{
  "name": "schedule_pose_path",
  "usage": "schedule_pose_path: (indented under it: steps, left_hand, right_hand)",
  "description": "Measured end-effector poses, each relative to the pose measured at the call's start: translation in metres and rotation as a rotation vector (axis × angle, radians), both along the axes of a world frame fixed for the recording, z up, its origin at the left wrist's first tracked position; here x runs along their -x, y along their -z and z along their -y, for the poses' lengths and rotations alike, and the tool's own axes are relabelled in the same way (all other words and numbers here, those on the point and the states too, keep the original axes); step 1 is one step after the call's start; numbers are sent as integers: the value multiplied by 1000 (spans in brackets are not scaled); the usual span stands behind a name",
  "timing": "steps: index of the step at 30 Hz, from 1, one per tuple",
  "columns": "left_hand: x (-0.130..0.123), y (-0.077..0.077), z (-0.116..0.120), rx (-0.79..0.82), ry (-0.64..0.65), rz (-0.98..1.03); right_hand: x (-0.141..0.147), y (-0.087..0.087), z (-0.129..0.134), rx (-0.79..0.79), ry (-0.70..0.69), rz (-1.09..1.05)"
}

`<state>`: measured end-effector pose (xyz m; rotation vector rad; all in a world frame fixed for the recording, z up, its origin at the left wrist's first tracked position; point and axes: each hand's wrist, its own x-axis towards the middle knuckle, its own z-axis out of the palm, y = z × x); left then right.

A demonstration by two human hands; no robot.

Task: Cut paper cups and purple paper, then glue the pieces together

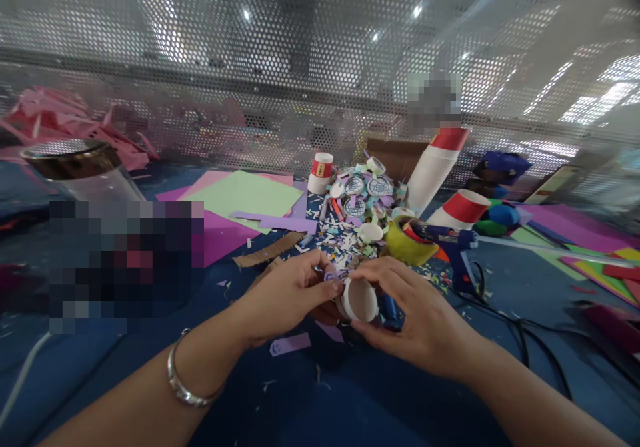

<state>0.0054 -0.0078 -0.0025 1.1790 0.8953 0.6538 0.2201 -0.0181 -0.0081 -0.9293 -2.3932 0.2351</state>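
In front of me, my right hand [400, 307] curves its fingers around a small white round piece like the cut-off bottom of a paper cup [363, 300], tilted so that its round face shows. My left hand [295, 294] pinches a purple paper strip [331, 276] with a drawing on it, against the near side of the white piece. Below the hands lies another purple strip [290, 345] with a smiling face drawn on its end. A blue object behind my right fingers is mostly hidden.
A blue glue gun [457, 254] with a cable lies right, beside a yellow tape roll [410, 242]. Behind stand stacked paper cups [430, 174] and a pile of decorated cup bottoms [355, 190]. Coloured paper sheets [245, 194] and a clear jar [85, 174] are left.
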Motion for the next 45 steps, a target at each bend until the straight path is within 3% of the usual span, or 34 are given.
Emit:
schedule_pose_path:
  steps: [16,20,27,35,39,45]
  left_hand:
    - [-1,2,1,-32,21,25]
    - [1,5,4,-163,52,-26]
    - [-5,3,14,-371,-24,-284]
    - [-6,4,7,-293,-105,-148]
    - [-5,0,4,-261,-50,-103]
    - [-4,-6,6,-457,38,-313]
  right_hand:
    - [-1,0,-1,21,-43,16]
    - [-2,1,-1,10,-39,21]
    - [-3,3,-2,19,-24,36]
    - [-2,-2,-4,53,16,-72]
    - [-1,-3,-2,70,47,-112]
    - [0,1,0,37,36,-108]
